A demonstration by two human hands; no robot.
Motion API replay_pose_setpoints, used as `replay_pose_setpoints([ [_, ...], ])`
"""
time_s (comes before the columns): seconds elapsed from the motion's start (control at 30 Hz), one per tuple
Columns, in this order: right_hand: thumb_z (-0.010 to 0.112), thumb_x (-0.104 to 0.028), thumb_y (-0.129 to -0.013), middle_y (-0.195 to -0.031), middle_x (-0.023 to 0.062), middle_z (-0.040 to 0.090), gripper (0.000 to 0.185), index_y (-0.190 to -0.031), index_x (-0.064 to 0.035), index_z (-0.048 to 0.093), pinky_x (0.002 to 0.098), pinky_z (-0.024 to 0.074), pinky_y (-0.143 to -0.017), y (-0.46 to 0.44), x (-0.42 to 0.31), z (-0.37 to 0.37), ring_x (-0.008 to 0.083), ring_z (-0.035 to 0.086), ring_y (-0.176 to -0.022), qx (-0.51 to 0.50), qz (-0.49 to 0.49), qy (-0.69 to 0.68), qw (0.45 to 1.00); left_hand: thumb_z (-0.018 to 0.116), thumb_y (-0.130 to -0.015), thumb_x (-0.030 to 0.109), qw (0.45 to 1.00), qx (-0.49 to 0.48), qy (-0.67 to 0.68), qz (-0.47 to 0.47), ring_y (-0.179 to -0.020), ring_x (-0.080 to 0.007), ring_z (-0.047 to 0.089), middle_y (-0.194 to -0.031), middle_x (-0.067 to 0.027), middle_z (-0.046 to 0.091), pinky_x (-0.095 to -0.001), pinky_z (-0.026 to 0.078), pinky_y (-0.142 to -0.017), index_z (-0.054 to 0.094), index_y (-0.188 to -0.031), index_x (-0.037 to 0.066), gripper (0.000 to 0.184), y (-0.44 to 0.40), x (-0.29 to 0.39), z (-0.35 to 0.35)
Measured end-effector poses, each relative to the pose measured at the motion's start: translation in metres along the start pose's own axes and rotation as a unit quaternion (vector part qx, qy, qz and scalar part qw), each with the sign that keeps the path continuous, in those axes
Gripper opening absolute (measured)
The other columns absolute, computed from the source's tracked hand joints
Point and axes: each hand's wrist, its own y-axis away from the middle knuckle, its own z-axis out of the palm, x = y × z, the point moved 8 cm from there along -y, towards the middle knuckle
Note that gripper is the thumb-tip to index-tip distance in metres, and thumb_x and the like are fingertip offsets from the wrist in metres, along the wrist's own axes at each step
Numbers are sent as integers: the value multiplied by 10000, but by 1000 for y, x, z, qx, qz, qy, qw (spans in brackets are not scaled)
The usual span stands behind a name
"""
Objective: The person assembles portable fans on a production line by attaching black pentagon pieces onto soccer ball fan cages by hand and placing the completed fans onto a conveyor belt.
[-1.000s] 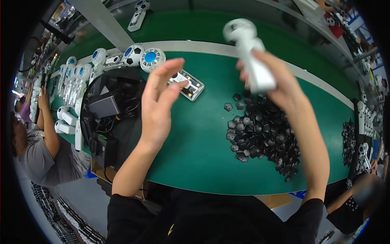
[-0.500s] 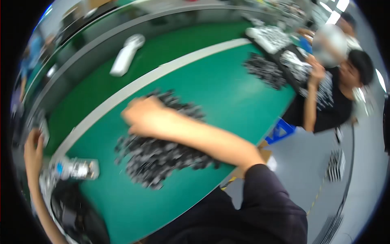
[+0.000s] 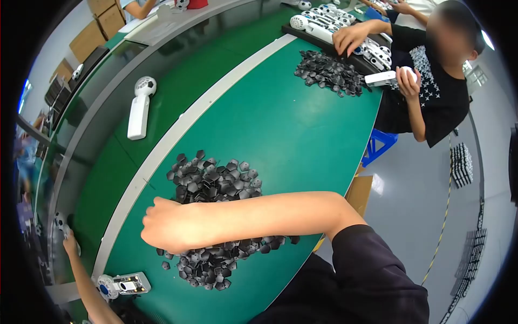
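My right hand (image 3: 170,225) is closed, back of the hand up, over the left side of a pile of small black pentagonal pieces (image 3: 216,183). Its fingertips are hidden, and so is anything they may hold. At the far left, my left hand (image 3: 70,244) is closed around a white handheld device (image 3: 61,222) with a black-spotted round head. Below my right hand, a device with its inside exposed (image 3: 129,283) lies on the green table (image 3: 275,129), its round end with a blue centre facing left.
A white device (image 3: 139,110) lies on the green belt (image 3: 110,162) beyond the pale rail (image 3: 210,102). At the upper right, a co-worker (image 3: 431,81) holds a white device (image 3: 380,79) near a second black pile (image 3: 329,73) and a tray of white devices (image 3: 372,54).
The view has swung right. The white device left my right hand and lies on the belt. My right hand is now over the black pile; my left hand, earlier open, is around another device.
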Motion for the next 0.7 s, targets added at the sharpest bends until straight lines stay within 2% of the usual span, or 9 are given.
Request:
replay_pose_setpoints([
  [0.03, 628, -84, -627, -741, 131, 652, 74, -685, -51, 660, 355, 466, -639, -1, 0, -4, 267, 637, -721, 16, -7, -17, 1000, 608, -802, 410, 973, -15, 227, 27, -899, -318, 591, -983, -183, 609, -375, 462, -815, 509, -1102, -102, 601, -7, -2, 7],
  [0.1, 614, -74, -631, -670, 139, 626, 56, -662, -36, 641, 378, 469, -603, 0, 5, -11, 287, 628, -674, 90, -4, -50, 995, 595, -821, 371, 925, -70, 373, 21, -860, -289, 590, -935, -157, 602, -351, 470, -790, 511, -1096, -86, 540, 23, 27, -28],
  [0.17, 567, -57, -663, -660, 162, 625, 89, -687, -10, 639, 402, 495, -642, 3, 12, -23, 327, 623, -666, 101, 11, -176, 979, 567, -858, 293, 751, -169, 638, 15, -781, -231, 586, -838, -104, 586, -304, 484, -742, 514, -1083, -56, 418, 97, 111, -72],
  [0.23, 529, -44, -689, -718, 167, 645, 141, -739, -3, 654, 377, 504, -671, 5, 14, -27, 316, 632, -710, 89, 11, -268, 959, 523, -888, 216, 689, -111, 715, 23, -763, -163, 543, -839, -93, 538, -258, 484, -692, 478, -1109, -18, 324, 197, 187, -138],
  [0.3, 514, -49, -716, -742, 176, 648, 171, -781, 13, 659, 361, 504, -689, 6, 12, -30, 310, 634, -737, 65, 6, -294, 954, 488, -905, 187, 593, -201, 771, 117, -797, -149, 492, -993, -117, 521, -260, 465, -691, 410, -1193, -24, 366, 223, 193, -160],
  [0.37, 540, -60, -720, -740, 175, 647, 159, -793, 19, 657, 362, 500, -685, 2, 13, -31, 292, 634, -736, 84, -3, -342, 936, 474, -891, 203, 584, -221, 753, 210, -797, -173, 470, -1195, -181, 453, -245, 456, -762, 299, -1280, -84, 514, 290, 210, -197],
  [0.53, 560, -20, -716, -751, 167, 635, 182, -865, 59, 629, 340, 485, -679, 0, -1, -49, 261, 628, -748, 193, -66, -388, 899, 475, -876, 232, 534, -224, 762, 289, -776, -151, 439, -1361, -160, 296, -269, 488, -571, 154, -1376, 17, 632, 432, 229, -225],
  [0.57, 560, -20, -716, -751, 167, 635, 182, -865, 59, 629, 340, 485, -679, -4, -4, -50, 261, 628, -748, 188, -69, -384, 901, 460, -886, 285, 553, -158, 775, 260, -680, -137, 444, -1371, -174, 277, -259, 460, -429, 142, -1394, 68, 638, 452, 228, -216],
  [0.7, 582, -12, -704, -753, 170, 632, 201, -879, 83, 612, 332, 482, -673, -7, -19, -51, 257, 626, -749, 202, -114, -460, 857, 396, -884, 406, 551, -155, 817, 77, -518, -141, 465, -1265, -203, 392, -287, 428, -336, 154, -1396, 109, 640, 508, 239, -140],
])
